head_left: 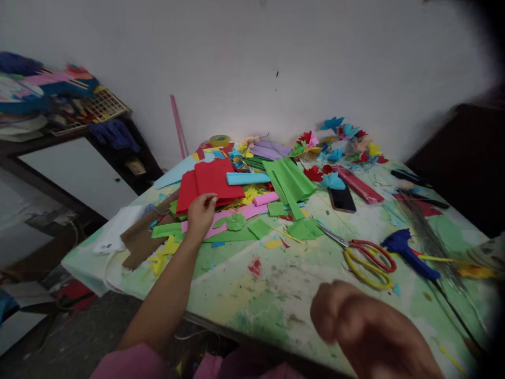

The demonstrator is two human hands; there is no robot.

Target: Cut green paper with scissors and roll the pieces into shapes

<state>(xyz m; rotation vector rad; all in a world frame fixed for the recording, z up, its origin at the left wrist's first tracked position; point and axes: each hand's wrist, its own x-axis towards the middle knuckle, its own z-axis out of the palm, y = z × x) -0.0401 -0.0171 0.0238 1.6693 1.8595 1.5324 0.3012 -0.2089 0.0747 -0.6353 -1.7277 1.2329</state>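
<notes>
The table [272, 284], its cover pale green and stained, stands with its far edge by the wall. Near its far right corner lies a cluster of paper flowers [349, 139] in blue, red, pink and yellow. The folded red paper [213, 181] is in the left half, toward the far left corner, on top of other coloured paper. To its right, light green paper [290, 181] spreads over the heap. Brown cardboard [144, 237] lies nearer the left edge, and a white box [120, 230] with a cable sits along that edge.

The left hand [202, 215] is at the near side of the red paper, its fingers drawn together, thumb against forefinger; whether they pinch anything cannot be told. The right hand [366, 326], blurred, is above the near edge, right of the middle, fingers loosely curled; whether they have hold of anything cannot be told either.

Toward the right edge lie a blue glue gun [412, 252] and, just left of it, scissors [363, 258] with red and yellow handles. Beyond them is a dark phone [342, 199]. A small pink roll [266, 198] lies near the green paper, and a rounded green scrap [235, 222] lies nearer the near edge.
</notes>
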